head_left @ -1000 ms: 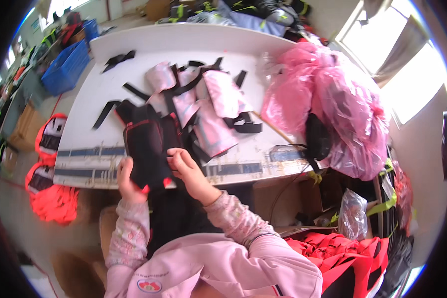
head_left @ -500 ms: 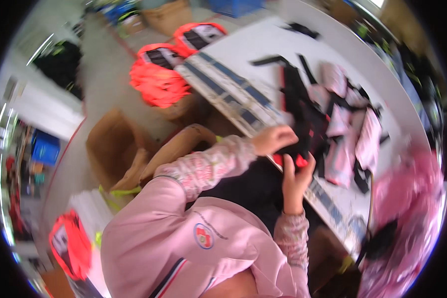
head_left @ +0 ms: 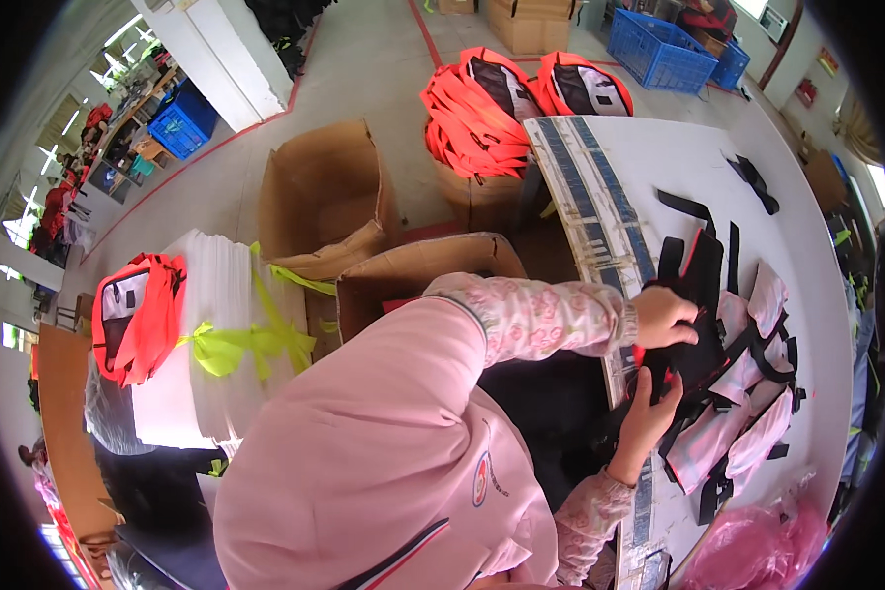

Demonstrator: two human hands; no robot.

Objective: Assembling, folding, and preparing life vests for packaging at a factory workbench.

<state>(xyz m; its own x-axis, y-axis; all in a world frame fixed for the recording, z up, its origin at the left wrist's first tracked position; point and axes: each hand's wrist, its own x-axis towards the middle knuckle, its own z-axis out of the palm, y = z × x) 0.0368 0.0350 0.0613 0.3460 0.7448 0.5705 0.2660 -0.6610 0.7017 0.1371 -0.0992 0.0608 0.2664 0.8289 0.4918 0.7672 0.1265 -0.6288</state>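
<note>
Our left hand [head_left: 667, 320] lies half curled against a black, red-edged piece [head_left: 711, 346]; we cannot tell whether it grips. Our right hand [head_left: 649, 415] holds the near end between thumb and fingers. The piece sits at the white surface's [head_left: 659, 157] edge, beside pale pink pieces [head_left: 703, 444].

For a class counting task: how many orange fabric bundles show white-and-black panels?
3: one orange bundle left of the layered white stack, a second and a third near the corner of the white table. More may be hidden.
</note>
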